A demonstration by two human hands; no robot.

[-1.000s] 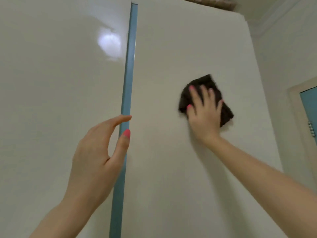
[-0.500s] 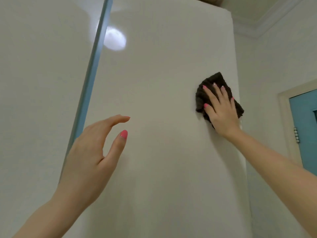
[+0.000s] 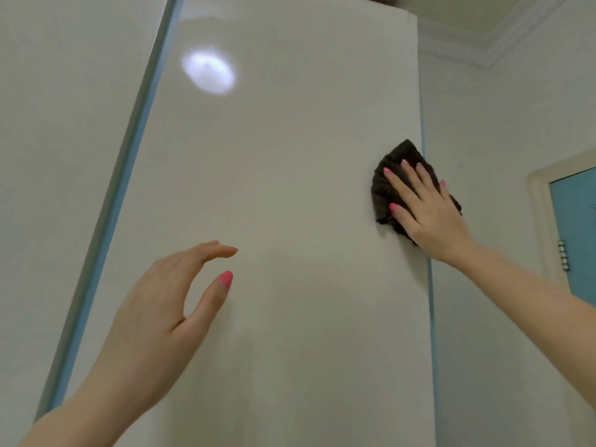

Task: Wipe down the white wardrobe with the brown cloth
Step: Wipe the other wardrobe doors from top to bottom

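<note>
The white wardrobe (image 3: 290, 195) fills most of the view, its glossy door rising above me. My right hand (image 3: 425, 208) lies flat, fingers spread, pressing the dark brown cloth (image 3: 385, 185) against the door at its right edge. The cloth is bunched and mostly covered by the hand. My left hand (image 3: 167, 314) hovers in front of the lower middle of the door, fingers apart and slightly curved, holding nothing; whether it touches the door is unclear.
A blue vertical strip (image 3: 106, 227) separates this door from the left panel (image 3: 58, 156). A white wall (image 3: 503, 130) with ceiling cornice lies to the right, and a blue door in a cream frame (image 3: 574, 227) at the far right.
My right hand has slid the cloth rightward across the door to its right edge. The view has shifted right, and my left hand has left the blue strip.
</note>
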